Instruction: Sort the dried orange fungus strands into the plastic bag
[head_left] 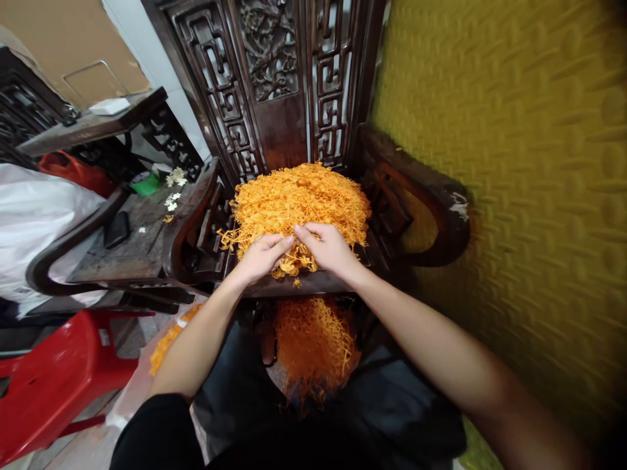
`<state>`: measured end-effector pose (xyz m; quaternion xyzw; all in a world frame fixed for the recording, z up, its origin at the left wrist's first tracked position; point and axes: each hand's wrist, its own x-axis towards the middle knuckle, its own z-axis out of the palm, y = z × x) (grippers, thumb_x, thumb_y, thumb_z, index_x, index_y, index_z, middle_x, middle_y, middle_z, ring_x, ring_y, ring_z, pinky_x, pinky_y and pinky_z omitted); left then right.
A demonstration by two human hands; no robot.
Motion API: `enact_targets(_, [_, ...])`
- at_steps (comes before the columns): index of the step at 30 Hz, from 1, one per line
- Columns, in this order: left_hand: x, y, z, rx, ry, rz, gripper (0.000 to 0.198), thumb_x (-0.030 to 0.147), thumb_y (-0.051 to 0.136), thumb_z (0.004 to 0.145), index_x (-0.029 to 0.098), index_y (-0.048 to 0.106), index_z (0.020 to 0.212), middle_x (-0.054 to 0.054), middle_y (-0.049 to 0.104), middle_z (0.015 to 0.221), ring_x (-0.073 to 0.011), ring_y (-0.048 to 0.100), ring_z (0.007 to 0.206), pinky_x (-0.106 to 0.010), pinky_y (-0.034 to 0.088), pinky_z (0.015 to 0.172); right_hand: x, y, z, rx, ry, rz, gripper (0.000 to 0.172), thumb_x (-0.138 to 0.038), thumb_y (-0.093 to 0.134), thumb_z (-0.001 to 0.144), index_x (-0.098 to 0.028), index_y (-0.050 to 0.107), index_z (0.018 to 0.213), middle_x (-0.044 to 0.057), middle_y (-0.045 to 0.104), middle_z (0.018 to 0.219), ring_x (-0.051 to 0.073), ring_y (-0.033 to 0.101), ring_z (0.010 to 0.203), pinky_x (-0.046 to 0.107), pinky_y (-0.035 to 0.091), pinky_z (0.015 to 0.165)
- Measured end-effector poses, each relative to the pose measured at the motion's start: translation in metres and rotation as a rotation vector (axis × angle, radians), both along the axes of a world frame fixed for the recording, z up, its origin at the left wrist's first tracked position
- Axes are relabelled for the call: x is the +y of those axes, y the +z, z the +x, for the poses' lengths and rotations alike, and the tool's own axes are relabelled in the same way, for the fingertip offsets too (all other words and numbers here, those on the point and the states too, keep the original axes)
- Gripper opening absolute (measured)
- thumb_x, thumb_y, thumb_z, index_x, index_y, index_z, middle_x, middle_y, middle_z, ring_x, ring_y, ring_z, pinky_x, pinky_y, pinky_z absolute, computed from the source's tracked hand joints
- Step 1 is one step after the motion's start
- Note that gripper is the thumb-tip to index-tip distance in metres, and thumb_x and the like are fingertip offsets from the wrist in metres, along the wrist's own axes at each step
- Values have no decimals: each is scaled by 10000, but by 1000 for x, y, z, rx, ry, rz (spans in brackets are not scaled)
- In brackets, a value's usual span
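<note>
A large heap of thin, orange, stringy pieces [304, 196] covers most of the seat of a dark carved wooden chair [284, 130]. At the near edge of the heap, my left hand [267, 254] is closed, thumb against fingers, on some orange strands. Close beside it my right hand [326, 245] pinches strands too, its fingertips almost meeting the left ones. A small curled orange clump [298, 261] lies just below both hands. Exactly which strand each hand grips is hard to make out. Between my knees, below the seat, is a second pile of orange strands [316, 346].
A curved chair arm [448, 222] stands at right, before a yellow padded wall surface [514, 130]. At left are a wooden bench [127, 258] with a dark phone-like object [116, 230], a white bag [34, 222] and a red plastic stool [63, 372].
</note>
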<state>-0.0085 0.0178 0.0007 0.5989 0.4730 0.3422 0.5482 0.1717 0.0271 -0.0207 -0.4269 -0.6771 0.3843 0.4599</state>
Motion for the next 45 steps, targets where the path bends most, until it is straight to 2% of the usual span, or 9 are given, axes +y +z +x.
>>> enact_targets(5, [-3, 11, 2, -225, 118, -119, 552, 597, 866, 699, 184, 508, 618, 82, 371, 478, -37, 290, 376, -205, 175, 380, 14, 5, 6, 70, -170, 51, 534, -592, 550, 975, -206, 476, 614, -17, 438, 581, 129, 414, 591, 301, 311, 597])
enact_targets(9, [-3, 14, -9, -349, 212, -77, 539, 537, 899, 652, 187, 492, 606, 78, 385, 473, -39, 311, 371, -201, 195, 376, 39, 10, 39, 470, -413, -254, 501, -640, 690, 861, -214, 523, 655, -14, 491, 602, 101, 384, 462, 274, 229, 440])
enact_targets(15, [1, 0, -22, -110, 234, 120, 580, 652, 770, 795, 187, 486, 595, 56, 394, 492, -59, 315, 433, -234, 216, 439, 32, 16, 43, 529, -115, -457, 262, -371, 735, 820, -125, 678, 750, 87, 701, 727, 74, 457, 412, 245, 242, 382])
enact_targets(23, [5, 3, -29, 303, 155, 460, 586, 602, 565, 946, 200, 417, 547, 22, 394, 569, -109, 376, 563, -289, 314, 581, 28, 11, 26, 459, -52, -547, 85, -205, 633, 755, -123, 648, 775, 100, 727, 734, 64, 426, 366, 231, 169, 354])
enact_targets(26, [9, -3, -31, 370, 141, 446, 554, 549, 541, 959, 212, 365, 556, 35, 346, 571, -107, 341, 550, -302, 286, 582, 28, 6, 21, 495, 23, -623, 122, -281, 639, 778, -174, 585, 752, 23, 613, 606, 59, 350, 363, 231, 107, 357])
enact_targets(29, [13, -7, -30, 436, 121, 427, 524, 520, 527, 963, 216, 351, 573, 38, 348, 575, -110, 353, 552, -302, 282, 581, 27, 1, 15, 532, 118, -699, 427, -594, 606, 889, -220, 496, 716, 3, 546, 583, 59, 289, 378, 236, 82, 370])
enact_targets(35, [13, -5, -28, 546, 81, 488, 476, 503, 512, 978, 204, 505, 607, 12, 528, 600, -137, 490, 595, -298, 375, 632, 19, -5, 10, 336, 155, -488, 484, -660, 747, 815, -188, 645, 784, 59, 673, 752, 117, 483, 536, 252, 275, 428])
enact_targets(40, [11, -3, -23, 635, 34, 517, 478, 442, 523, 993, 192, 578, 590, -14, 594, 597, -163, 562, 617, -309, 434, 710, 12, -1, 8, -27, 264, -330, 489, -656, 689, 873, -177, 719, 779, -6, 594, 642, 83, 389, 483, 268, 277, 486])
enact_targets(45, [8, 1, -26, 503, 136, 595, 530, 440, 527, 995, 211, 429, 528, 18, 436, 518, -129, 419, 508, -314, 331, 598, 35, 8, 28, 281, -254, -206, 275, -407, 746, 829, -181, 659, 697, 4, 594, 666, 82, 400, 506, 261, 269, 477])
